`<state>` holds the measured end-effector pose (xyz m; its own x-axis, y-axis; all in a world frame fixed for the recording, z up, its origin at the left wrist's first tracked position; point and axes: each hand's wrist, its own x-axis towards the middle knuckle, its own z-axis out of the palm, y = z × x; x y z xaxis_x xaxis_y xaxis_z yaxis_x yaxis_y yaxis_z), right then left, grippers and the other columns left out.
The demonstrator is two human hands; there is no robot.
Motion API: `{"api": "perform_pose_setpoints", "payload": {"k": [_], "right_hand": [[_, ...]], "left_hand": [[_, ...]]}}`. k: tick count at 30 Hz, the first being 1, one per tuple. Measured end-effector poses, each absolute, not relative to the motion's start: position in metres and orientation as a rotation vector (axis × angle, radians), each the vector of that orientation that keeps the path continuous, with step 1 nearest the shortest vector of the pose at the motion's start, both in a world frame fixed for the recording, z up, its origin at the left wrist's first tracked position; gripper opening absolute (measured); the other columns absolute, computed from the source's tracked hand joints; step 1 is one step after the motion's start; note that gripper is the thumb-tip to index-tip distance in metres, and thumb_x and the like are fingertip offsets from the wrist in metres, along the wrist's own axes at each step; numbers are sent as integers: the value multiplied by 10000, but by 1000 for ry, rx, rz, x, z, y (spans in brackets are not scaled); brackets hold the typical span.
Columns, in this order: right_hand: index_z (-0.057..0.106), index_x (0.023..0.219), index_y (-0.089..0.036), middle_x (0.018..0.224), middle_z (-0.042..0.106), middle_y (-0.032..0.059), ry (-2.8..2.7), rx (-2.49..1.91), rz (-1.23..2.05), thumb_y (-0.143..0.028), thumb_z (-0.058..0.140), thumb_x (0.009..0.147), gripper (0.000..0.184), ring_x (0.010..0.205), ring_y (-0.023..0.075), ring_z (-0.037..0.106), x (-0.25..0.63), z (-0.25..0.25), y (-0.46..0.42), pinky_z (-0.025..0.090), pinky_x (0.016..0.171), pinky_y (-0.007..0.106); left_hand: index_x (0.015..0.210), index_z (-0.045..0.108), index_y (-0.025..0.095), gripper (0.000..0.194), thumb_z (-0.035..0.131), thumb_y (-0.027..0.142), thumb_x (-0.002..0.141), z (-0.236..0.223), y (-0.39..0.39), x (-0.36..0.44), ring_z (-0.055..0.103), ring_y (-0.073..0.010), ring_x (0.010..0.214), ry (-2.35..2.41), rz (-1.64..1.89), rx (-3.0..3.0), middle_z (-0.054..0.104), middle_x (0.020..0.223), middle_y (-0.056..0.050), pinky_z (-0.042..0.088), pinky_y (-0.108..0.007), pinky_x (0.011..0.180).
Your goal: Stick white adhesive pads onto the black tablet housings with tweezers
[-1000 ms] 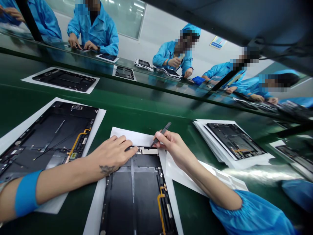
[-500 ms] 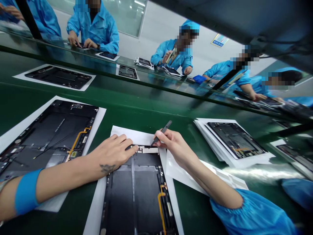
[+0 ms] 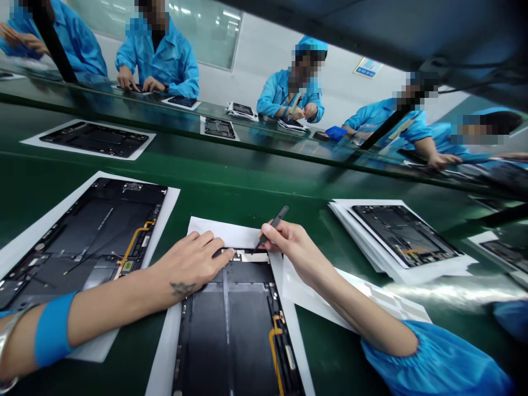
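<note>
Fingers (image 3: pixel 212 245) of the left hand (image 3: pixel 190 265) lie a little spread and flat, their tips pressing on the top edge of a black tablet back housing (image 3: pixel 226 324), close to a narrow white strip (image 3: pixel 249 257) along that edge. The right hand (image 3: pixel 284 245) pinches a slim black pick (image 3: pixel 274 223) between thumb and fingers, its tip angled down at the strip; from here I can't tell whether it touches. That housing sits low in the middle of the frame, upright on a white paper sheet (image 3: pixel 218 231), with a yellow flex cable (image 3: pixel 274 352) near its bottom edge. A second open housing (image 3: pixel 91 242) lies on paper at lower left, just under the left forearm, which wears a blue wristband (image 3: pixel 51 330) and a metal bangle (image 3: pixel 6 352), with a small tattoo (image 3: pixel 182 289) near the wrist. To the right, a third housing (image 3: pixel 404 234) rests on a stack of white sheets (image 3: pixel 355 231). A blue sleeve (image 3: pixel 429 363) covers the right arm at lower right. All of this is on a green workbench (image 3: pixel 247 190), and across it, at the top of the frame, co-workers (image 3: pixel 159 55) in blue smocks bend over their own units
</note>
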<state>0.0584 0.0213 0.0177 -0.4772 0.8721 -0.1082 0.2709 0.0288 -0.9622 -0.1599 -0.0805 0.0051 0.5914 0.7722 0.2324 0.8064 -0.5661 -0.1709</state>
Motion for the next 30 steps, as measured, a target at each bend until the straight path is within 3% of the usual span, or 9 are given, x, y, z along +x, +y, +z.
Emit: {"api": "perform_pose_setpoints", "payload": {"k": [4, 11, 19, 25, 30], "right_hand": [[558, 678, -174, 611, 527, -18, -1810, -1132, 1457, -663, 650, 754, 503, 596, 130, 504, 58, 18, 21, 421, 640, 293], [564, 708, -173, 651, 564, -2, -1806, -1079, 1447, -657, 652, 756, 494, 603, 150, 575, 57, 15, 24, 451, 623, 293], [554, 708, -190, 673, 639, 33, -2032, -1076, 1195, -471, 539, 880, 329, 669, 201, 649, 58, 15, 25, 458, 629, 292], [573, 720, -190, 704, 668, 47, -2087, -1076, 958, -409, 492, 910, 301, 687, 206, 649, 63, 18, 20, 460, 613, 287], [644, 802, -193, 844, 699, 57, -2097, -824, 902, -380, 516, 944, 268, 786, 195, 647, 61, 16, 5, 482, 662, 281]], "left_hand": [[1204, 584, 142, 289, 494, 75, 939, 6, -80, -161, 569, -241, 926, -1293, -188, -2573, 636, 1061, -98, 466, -359, 758], [1283, 529, 204, 427, 479, 36, 894, 0, -77, -163, 540, -243, 916, -1307, -234, -2573, 617, 1060, -72, 464, -362, 763], [1322, 509, 269, 542, 433, 5, 856, 6, -74, -165, 520, -234, 943, -1397, -261, -2692, 563, 1106, -72, 464, -360, 784], [1341, 517, 245, 543, 454, 6, 857, 13, -75, -163, 549, -242, 941, -1386, -89, -2659, 578, 1105, -87, 472, -365, 770], [1322, 534, 204, 450, 435, 50, 912, 12, -76, -162, 569, -237, 933, -1327, -106, -2652, 598, 1077, -89, 472, -358, 756]]}}
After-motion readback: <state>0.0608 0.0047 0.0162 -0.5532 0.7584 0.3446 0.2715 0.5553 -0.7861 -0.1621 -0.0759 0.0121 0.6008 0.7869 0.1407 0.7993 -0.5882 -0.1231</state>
